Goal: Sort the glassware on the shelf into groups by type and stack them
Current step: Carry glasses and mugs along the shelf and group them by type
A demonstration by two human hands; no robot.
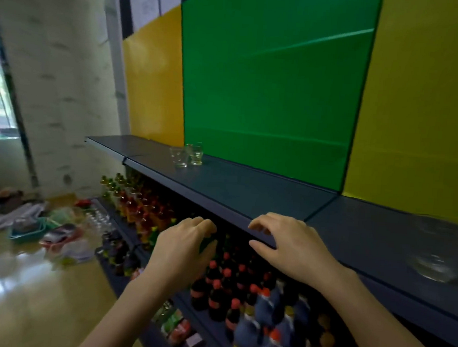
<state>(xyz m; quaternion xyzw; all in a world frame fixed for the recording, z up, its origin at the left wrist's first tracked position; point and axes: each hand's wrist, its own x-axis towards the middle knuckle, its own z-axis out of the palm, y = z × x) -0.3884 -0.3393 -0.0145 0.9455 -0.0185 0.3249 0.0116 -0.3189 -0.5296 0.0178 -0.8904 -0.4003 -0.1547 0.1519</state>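
Two small clear glasses [187,154] stand side by side at the back left of the dark grey shelf [235,189], against the green panel. A stack of large clear glass bowls [436,247] sits blurred on the shelf at the right edge of view. My left hand [184,247] hovers just below the shelf's front edge, fingers loosely curled, holding nothing. My right hand [288,244] is at the shelf's front lip with its fingers over the edge, also empty. Both hands are far from the glasses.
Below the shelf, rows of cola and soft-drink bottles [226,288] fill the lower racks. Yellow and green back panels [268,82] rise behind the shelf. On the floor at the left lie baskets and packaged goods [45,229].
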